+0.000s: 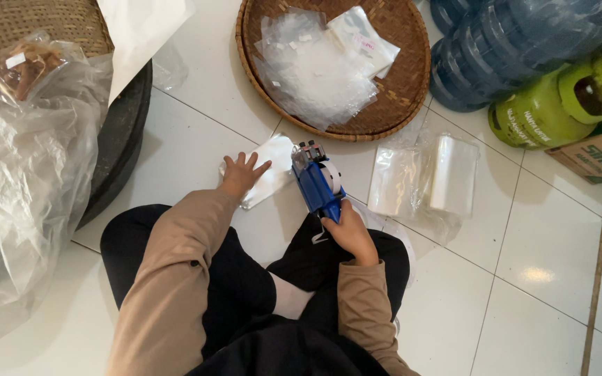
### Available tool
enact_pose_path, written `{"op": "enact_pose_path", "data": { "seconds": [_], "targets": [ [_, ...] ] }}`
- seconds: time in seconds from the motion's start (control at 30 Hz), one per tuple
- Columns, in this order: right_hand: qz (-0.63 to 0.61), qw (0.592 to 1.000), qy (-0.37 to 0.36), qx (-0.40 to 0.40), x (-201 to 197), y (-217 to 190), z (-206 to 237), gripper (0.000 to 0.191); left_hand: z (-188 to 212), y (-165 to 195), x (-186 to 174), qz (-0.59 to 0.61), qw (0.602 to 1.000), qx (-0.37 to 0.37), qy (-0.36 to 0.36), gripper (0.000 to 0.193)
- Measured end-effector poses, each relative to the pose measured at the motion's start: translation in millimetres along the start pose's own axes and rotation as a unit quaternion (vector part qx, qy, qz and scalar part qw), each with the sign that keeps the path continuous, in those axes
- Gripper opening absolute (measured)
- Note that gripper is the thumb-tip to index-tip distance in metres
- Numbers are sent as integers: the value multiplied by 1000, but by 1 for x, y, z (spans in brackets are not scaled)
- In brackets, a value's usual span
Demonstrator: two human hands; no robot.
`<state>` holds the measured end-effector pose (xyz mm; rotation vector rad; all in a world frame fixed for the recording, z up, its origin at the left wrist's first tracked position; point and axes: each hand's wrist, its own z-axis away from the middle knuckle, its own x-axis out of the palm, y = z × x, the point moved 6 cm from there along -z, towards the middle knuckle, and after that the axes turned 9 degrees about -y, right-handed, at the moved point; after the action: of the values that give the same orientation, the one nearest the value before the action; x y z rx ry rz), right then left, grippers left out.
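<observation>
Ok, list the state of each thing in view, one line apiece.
left hand: flat, fingers spread, pressing a small pouch
small pouch: flat on the floor tiles
right hand: closed on the blue label gun
blue label gun: held, nose near the pouch
woven tray: holding clear bags
plastic bag stack: lying on the floor

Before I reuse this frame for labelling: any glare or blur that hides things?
Head view: sharp overall; a glare spot on the floor tiles at right; sheen on the plastic bags; both hands, left hand and right hand on the blue label gun, read clearly.
</observation>
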<state>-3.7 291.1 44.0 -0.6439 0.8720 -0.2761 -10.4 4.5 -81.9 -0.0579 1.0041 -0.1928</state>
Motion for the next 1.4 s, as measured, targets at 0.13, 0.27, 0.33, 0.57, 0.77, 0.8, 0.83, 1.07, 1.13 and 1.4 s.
{"op": "enact_pose_path", "data": {
  "seconds": [0.13,0.27,0.33,0.57,0.77,0.8,0.83,1.07,1.13,1.4],
  "targets": [
    [6,1000,9,-20,0,-2,-1,60,0,-7,3,36,995,-17,90,79],
    [6,1000,6,-13,2,-1,-1,59,3,-7,7,54,996,-14,74,83],
    [7,1000,7,-17,2,-2,-2,62,4,-5,9,41,999,-6,0,94],
    [-6,1000,5,-14,1,2,-2,62,19,-5,-7,33,998,-2,-44,104],
    [-10,1000,8,-24,-1,5,-3,61,13,-8,-3,79,997,-8,-25,97],
    [-23,999,7,-24,-2,6,-3,60,11,-9,-6,132,991,-9,8,92],
    [-37,999,5,-23,-2,7,-2,59,11,-10,-9,184,982,-9,41,88],
    [-73,997,14,-27,-6,6,-1,54,16,-53,5,357,915,-169,74,47],
    [-81,996,13,-25,-7,6,-1,52,17,-66,2,429,881,-168,105,15],
    [-129,990,36,-35,-20,12,1,51,20,-106,-64,560,806,-92,168,13]
  ]
}}
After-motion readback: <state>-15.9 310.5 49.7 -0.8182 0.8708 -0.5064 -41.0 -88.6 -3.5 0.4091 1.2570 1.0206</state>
